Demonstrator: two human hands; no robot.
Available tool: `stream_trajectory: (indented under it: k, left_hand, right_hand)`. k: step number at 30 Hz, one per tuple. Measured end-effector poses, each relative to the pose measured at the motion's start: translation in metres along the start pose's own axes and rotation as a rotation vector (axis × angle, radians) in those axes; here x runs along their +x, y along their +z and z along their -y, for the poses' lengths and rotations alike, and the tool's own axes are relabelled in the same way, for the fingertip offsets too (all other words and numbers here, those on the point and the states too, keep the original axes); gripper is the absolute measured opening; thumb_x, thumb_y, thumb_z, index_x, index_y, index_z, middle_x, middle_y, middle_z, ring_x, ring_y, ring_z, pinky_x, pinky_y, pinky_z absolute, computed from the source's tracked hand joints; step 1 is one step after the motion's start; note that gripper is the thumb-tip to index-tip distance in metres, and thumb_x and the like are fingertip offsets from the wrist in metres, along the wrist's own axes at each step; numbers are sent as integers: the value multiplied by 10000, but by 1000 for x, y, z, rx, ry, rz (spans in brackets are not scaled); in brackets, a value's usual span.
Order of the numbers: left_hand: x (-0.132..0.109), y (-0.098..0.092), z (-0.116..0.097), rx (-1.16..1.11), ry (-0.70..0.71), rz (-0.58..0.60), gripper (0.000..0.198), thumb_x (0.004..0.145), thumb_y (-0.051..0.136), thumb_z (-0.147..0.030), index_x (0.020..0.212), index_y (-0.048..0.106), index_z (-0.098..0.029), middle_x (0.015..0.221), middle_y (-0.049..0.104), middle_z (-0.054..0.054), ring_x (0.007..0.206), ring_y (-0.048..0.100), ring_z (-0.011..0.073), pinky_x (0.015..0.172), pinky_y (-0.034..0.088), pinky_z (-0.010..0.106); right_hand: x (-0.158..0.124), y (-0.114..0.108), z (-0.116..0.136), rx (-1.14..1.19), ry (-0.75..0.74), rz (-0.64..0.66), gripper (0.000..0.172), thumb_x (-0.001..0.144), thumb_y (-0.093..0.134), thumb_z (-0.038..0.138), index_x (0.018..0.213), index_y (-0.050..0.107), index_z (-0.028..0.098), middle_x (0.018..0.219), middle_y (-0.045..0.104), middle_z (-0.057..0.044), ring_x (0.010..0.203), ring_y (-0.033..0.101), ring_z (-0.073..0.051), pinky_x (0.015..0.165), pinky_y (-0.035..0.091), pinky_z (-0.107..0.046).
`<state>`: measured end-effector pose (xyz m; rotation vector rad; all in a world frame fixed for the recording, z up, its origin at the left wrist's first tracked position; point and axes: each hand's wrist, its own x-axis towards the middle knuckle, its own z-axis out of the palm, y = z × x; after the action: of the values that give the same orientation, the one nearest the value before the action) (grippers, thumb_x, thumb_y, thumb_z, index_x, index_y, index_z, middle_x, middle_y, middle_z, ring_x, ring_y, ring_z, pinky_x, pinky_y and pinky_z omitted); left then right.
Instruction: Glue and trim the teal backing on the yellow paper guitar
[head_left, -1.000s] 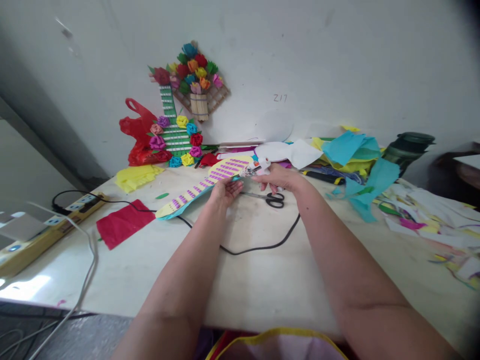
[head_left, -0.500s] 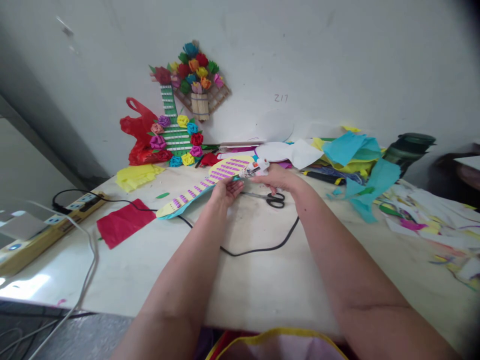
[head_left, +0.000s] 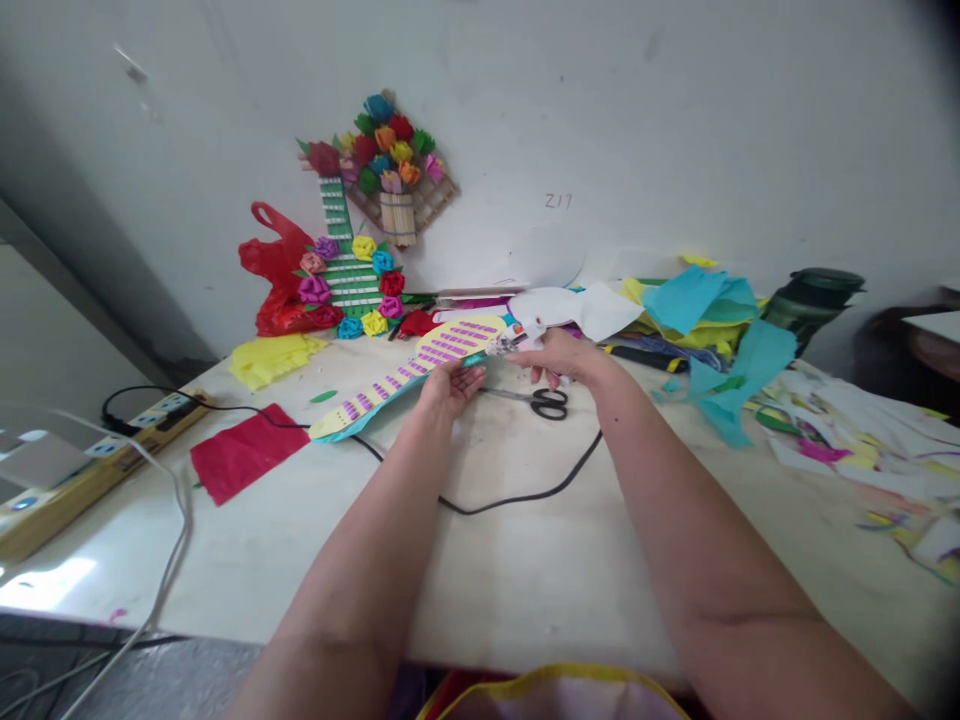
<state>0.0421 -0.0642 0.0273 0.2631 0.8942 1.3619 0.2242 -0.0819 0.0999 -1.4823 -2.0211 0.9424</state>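
My left hand [head_left: 452, 388] grips the near edge of a yellow guitar-shaped cutout [head_left: 386, 385] with purple strips and blue paper along its side. The cutout is tilted, its narrow end toward the left. My right hand [head_left: 562, 358] is closed round a white glue gun [head_left: 528, 332], whose tip is at the cutout's wide end, just above my left fingers. Black-handled scissors [head_left: 550, 404] lie on the table just below my right hand.
Red crepe paper [head_left: 249, 452] and a power strip [head_left: 97, 465] lie left. A black cord [head_left: 517, 499] loops across the table. Blue paper [head_left: 701, 298], a dark bottle [head_left: 814, 305] and paper scraps [head_left: 832, 430] are at right. A flower-trimmed green guitar [head_left: 352, 280] leans on the wall.
My right hand and the glue gun have shifted slightly to the right. My left hand still holds the cutout, and the view has moved a little.
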Motion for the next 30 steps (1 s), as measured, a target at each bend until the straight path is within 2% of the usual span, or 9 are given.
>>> stream_trajectory:
  k: [8, 13, 18, 22, 30]
  left_hand:
    - [2, 0, 1, 3, 10, 4, 230, 783, 430, -93, 959, 567, -37, 560, 618, 95, 538, 640, 190, 601, 546, 300]
    - [2, 0, 1, 15, 17, -12, 206, 793, 432, -99, 946, 563, -56, 567, 614, 81, 542, 640, 176, 617, 546, 295]
    - [1, 0, 1, 6, 33, -22, 182, 791, 436, -99, 919, 554, -48, 560, 607, 95, 538, 638, 184, 601, 548, 298]
    - [2, 0, 1, 13, 35, -22, 163, 789, 434, -108, 899, 542, -55, 581, 616, 112, 550, 643, 190, 596, 551, 308]
    - [-6, 1, -1, 51, -4, -18, 260, 737, 447, -191, 929, 547, -48, 652, 623, 151, 621, 656, 228, 583, 551, 326]
  right_hand:
    - [3, 2, -2, 9, 16, -17, 448, 686, 656, 511, 889, 584, 118, 554, 610, -18, 306, 420, -58, 330, 332, -193]
    - [4, 1, -3, -38, 33, -89, 446, 633, 693, 519, 814, 570, 130, 505, 559, 2, 318, 442, -79, 333, 344, -205]
    - [9, -5, -13, -24, 24, -96, 427, 614, 700, 530, 731, 538, 152, 468, 502, 24, 340, 444, -86, 360, 379, -216]
    - [13, -13, -25, 91, 23, -74, 439, 627, 668, 571, 670, 515, 162, 474, 502, 21, 338, 419, -73, 373, 401, -224]
    - [11, -17, -28, 360, -22, -61, 438, 644, 672, 551, 762, 560, 144, 477, 535, 19, 317, 377, -55, 382, 429, -220]
